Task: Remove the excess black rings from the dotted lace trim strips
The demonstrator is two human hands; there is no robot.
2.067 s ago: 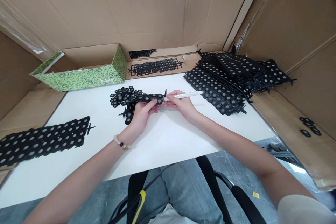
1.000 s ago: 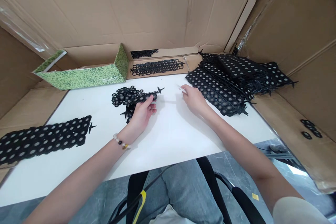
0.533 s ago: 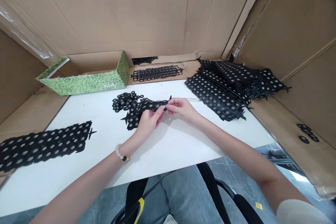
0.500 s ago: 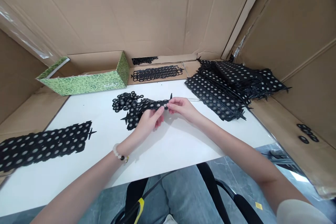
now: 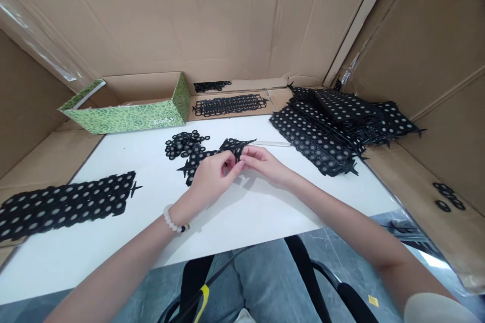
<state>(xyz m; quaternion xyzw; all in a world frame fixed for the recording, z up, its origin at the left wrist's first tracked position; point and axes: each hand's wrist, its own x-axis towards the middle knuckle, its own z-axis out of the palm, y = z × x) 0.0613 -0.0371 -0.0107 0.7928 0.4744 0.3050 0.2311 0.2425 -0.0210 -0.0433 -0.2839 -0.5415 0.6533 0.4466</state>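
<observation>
A black sheet with rows of pale round discs (image 5: 193, 161) lies partly on the white table, its right end raised and bent between my hands. My left hand (image 5: 214, 174) is closed on that sheet, thumb pointing right. The fingertips of my right hand (image 5: 263, 163) are pinched together at the sheet's right edge, touching my left thumb. What exactly the right fingertips grip is too small to tell. Just behind the sheet, to the left, is a pile of loose black rings (image 5: 184, 144).
A larger dotted black sheet (image 5: 68, 204) lies at the left. Stacked black sheets (image 5: 322, 126) fill the back right. A green open box (image 5: 129, 117) stands at the back left, beside a black ring lattice (image 5: 229, 105). Several rings (image 5: 443, 206) rest on cardboard at the right.
My left hand has turned and moved right, its thumb now meeting my right fingertips. The sheet's raised end is bunched up more. The view has shifted slightly.
</observation>
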